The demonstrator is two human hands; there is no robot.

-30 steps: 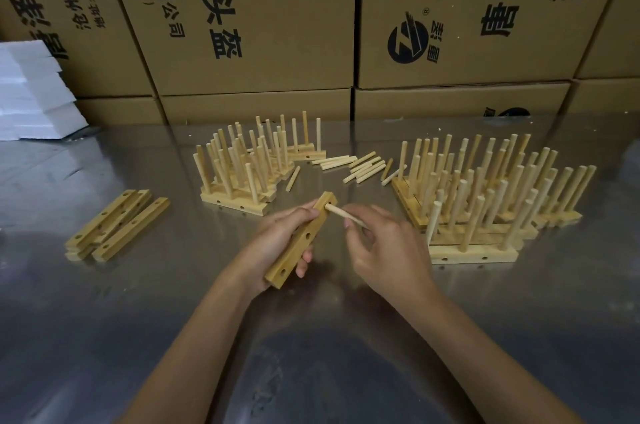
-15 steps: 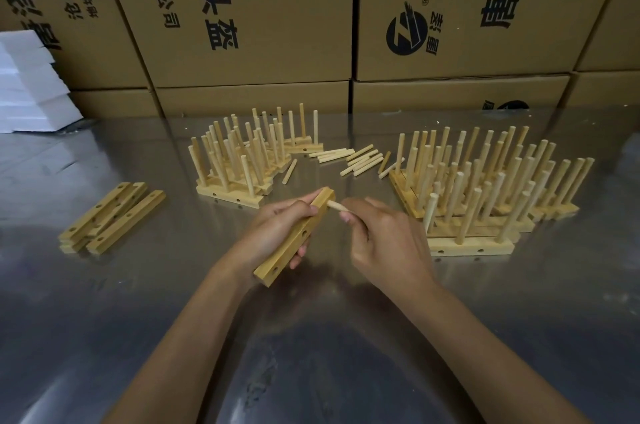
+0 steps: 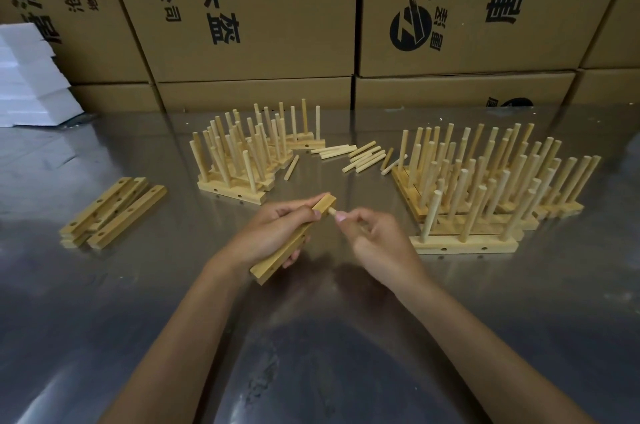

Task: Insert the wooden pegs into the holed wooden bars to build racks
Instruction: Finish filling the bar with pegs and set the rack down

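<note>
My left hand [image 3: 273, 233] grips a holed wooden bar [image 3: 325, 206] held slantwise above the steel table, its far end up and to the right. My right hand [image 3: 374, 240] pinches a wooden peg [image 3: 331, 211] whose tip sits in the bar's side near its upper end; most of the peg is hidden by my fingers. Loose pegs [image 3: 363, 156] lie behind my hands in the middle of the table. Empty holed bars [image 3: 114, 210] lie stacked at the left.
Finished racks with upright pegs stand in a cluster at centre-left [image 3: 242, 153] and a bigger cluster at the right [image 3: 485, 188]. Cardboard boxes [image 3: 263, 8] wall off the back of the table. White foam blocks [image 3: 31, 77] sit at the far left.
The peg has gone deeper into the bar's side, leaving only a short stub showing. My right hand has closed in on the bar. The bar has stayed in my left hand.
</note>
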